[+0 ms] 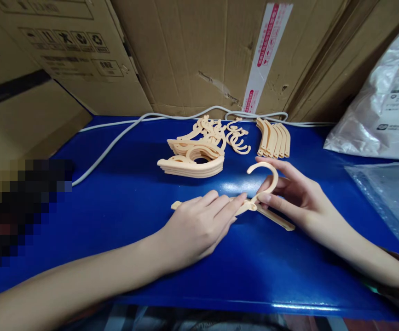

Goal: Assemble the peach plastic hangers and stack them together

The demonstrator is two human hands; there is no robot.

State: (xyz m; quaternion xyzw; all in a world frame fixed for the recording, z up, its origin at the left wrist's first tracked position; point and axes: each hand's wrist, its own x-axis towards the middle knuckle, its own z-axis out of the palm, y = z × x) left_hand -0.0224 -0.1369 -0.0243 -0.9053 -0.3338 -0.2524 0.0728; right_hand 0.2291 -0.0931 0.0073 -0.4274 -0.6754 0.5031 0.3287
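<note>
Low over the blue tabletop lies a cream plastic folding hanger (245, 208), one arm reaching left under my fingers and the other slanting down to the right. My left hand (202, 220) is closed over its left arm and covers most of it. The hanger's hook (271, 177) curves upward, pinched near its base between the thumb and fingers of my right hand (296, 195). Just beyond my hands sits a stack of folded cream hangers (192, 170).
Behind the stack is a loose heap of cream hanger parts (206, 131), with several hooks (239, 140) beside it. Curved arm pieces (273, 140) stand in a row farther right. A white cable (116, 142), cardboard boxes (192, 55) and plastic bags (375, 110) border the table.
</note>
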